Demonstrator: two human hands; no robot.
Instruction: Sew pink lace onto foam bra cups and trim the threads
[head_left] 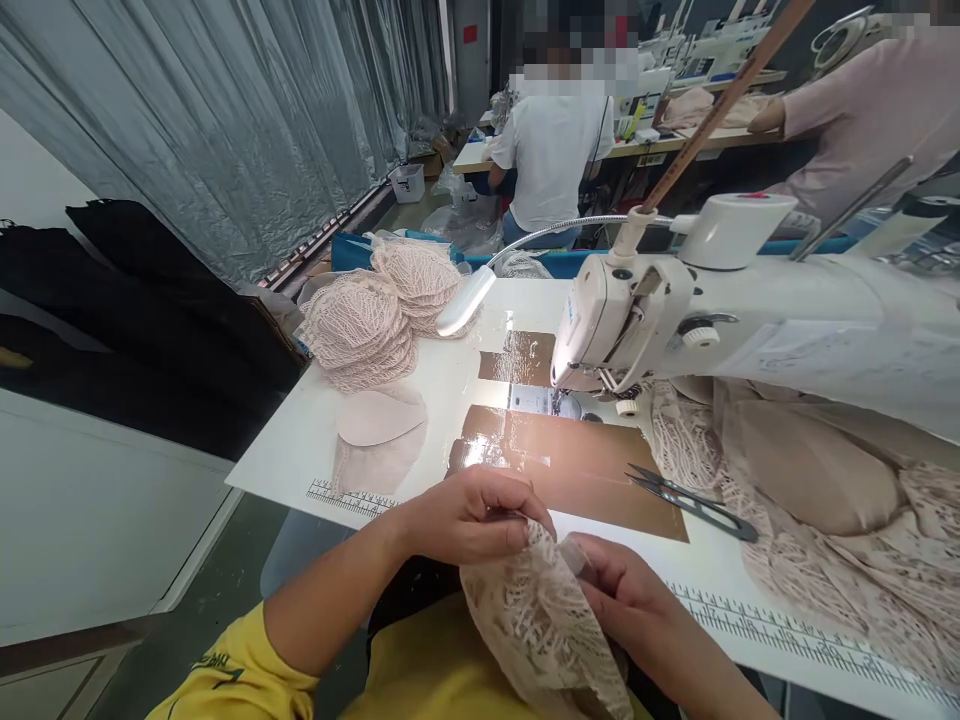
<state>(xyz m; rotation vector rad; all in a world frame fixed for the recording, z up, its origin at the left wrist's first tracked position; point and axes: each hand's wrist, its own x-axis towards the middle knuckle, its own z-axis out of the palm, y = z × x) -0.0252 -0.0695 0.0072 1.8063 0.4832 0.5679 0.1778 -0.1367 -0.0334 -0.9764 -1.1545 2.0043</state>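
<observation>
A beige lace fabric piece [536, 610] hangs between my two hands at the front edge of the sewing table, over my lap. My left hand [476, 515] is closed, pinching its top edge with thumb and fingers. On the other side, my right hand [626, 590] is also closed on the fabric, with a pale sheer bit at its fingertips. Beyond my hands stands a white sewing machine [622, 310], its needle area lit. A pair of dark thread snips [694, 500] lies to the right, on the edge of a brown taped sheet [570, 470].
Stacked lace pieces [356, 325] sit at the table's back left, with a smooth beige cut piece [381, 418] in front. More lace fabric [825, 500] is heaped at right. A lamp [466, 300] arches over the table. Two people work at machines beyond.
</observation>
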